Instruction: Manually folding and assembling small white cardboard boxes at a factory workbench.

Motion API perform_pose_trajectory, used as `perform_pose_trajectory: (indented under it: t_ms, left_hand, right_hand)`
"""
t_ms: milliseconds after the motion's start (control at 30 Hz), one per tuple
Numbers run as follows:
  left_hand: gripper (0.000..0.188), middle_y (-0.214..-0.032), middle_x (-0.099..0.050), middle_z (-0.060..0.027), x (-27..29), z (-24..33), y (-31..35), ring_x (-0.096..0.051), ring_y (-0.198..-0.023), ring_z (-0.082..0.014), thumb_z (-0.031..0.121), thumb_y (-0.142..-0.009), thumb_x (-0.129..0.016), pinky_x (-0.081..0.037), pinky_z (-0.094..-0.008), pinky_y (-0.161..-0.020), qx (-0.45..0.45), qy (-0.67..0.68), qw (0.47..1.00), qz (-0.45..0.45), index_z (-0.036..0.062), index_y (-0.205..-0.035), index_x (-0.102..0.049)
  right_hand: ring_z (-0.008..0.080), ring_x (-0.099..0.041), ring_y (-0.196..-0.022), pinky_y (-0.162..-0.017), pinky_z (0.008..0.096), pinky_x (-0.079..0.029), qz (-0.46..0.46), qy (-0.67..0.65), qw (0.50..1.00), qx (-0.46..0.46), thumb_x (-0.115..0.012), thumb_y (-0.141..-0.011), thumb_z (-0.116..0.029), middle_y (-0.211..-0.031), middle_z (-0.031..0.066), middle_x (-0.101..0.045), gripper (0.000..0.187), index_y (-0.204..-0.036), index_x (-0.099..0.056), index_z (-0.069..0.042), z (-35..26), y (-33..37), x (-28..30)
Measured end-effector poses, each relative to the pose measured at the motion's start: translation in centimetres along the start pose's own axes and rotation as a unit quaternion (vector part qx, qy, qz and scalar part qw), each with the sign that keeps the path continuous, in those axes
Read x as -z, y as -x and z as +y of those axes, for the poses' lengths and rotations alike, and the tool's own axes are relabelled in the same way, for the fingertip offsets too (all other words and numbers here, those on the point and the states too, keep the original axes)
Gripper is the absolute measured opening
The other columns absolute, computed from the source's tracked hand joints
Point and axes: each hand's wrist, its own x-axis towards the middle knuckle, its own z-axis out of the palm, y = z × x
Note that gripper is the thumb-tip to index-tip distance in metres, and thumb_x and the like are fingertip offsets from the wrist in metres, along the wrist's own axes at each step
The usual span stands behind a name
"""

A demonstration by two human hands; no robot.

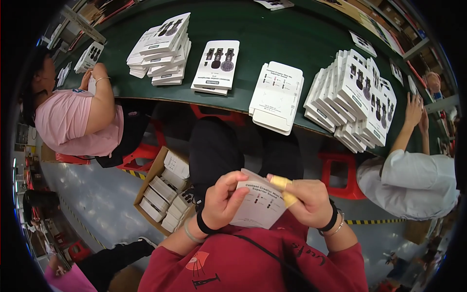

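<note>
A flat white printed box (260, 207) is held in front of my red shirt, above my lap. My left hand (221, 199) grips its left edge, thumb on the printed face and fingers behind. At its upper right edge, my right hand (309, 199) holds on, with yellow wraps around the thumb and a finger. On the table edge beyond my hands lie open-flapped white boxes (277, 92), back side up. A small stack of white boxes (215, 65) with microphone pictures sits left of them.
Tall leaning stacks of white boxes stand at the left (163, 46) and right (352, 97) of the green table (253, 29). A carton (146, 214) of white boxes sits on the floor at my left. People work on both sides, near red stools (340, 177).
</note>
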Motion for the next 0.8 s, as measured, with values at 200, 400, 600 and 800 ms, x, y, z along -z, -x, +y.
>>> perform_pose_trajectory:
  t_ms: [200,400,600,800]
  left_hand:
    - [0.037,-0.090,-0.069,-0.0092,0.0,0.7,-0.1,-0.065,-0.079,-0.0082,0.006,-0.098,-0.063,-0.050,-0.0217,-0.070,0.014,0.048,0.998,0.029,-0.0002,-0.133,-0.050]
    - [0.034,-0.088,-0.070,-0.0074,2.5,1.9,-3.6,-0.065,-0.078,-0.0061,0.005,-0.095,-0.065,-0.048,-0.0201,-0.066,-0.116,-0.197,0.970,-0.081,-0.0027,-0.127,-0.057]
    - [0.019,-0.080,-0.066,-0.0028,4.2,4.2,-6.4,-0.061,-0.070,-0.0045,0.003,-0.095,-0.062,-0.046,-0.0203,-0.062,0.136,-0.030,0.965,-0.223,-0.0018,-0.113,-0.060]
    - [0.009,-0.068,-0.061,-0.0015,3.1,3.1,-6.5,-0.060,-0.061,-0.0075,0.002,-0.093,-0.065,-0.045,-0.0235,-0.055,0.213,0.042,0.955,-0.203,0.0010,-0.095,-0.056]
  right_hand:
    - [0.0258,-0.072,-0.081,-0.068,0.0296,-0.056,0.002,0.065,0.980,0.186,-0.071,-0.090,-0.010,-0.099,0.0160,-0.074,0.031,-0.120,-0.070,-0.001,-0.1,-1.0,0.1]
    - [0.0247,-0.073,-0.080,-0.068,0.0293,-0.056,0.012,0.043,0.997,0.066,-0.070,-0.092,-0.011,-0.092,0.0144,-0.074,0.028,-0.117,-0.071,-0.001,-0.7,-0.8,-0.9]
    - [0.0257,-0.072,-0.079,-0.070,0.0296,-0.056,-0.027,0.016,0.999,-0.018,-0.063,-0.098,-0.015,-0.089,0.0147,-0.072,0.028,-0.122,-0.068,-0.002,-2.0,-1.0,-0.2]
    - [0.0209,-0.072,-0.080,-0.072,0.0283,-0.055,-0.019,-0.068,0.995,-0.076,-0.058,-0.100,-0.013,-0.087,0.0126,-0.073,0.027,-0.123,-0.067,-0.001,-1.2,-0.9,-0.4]
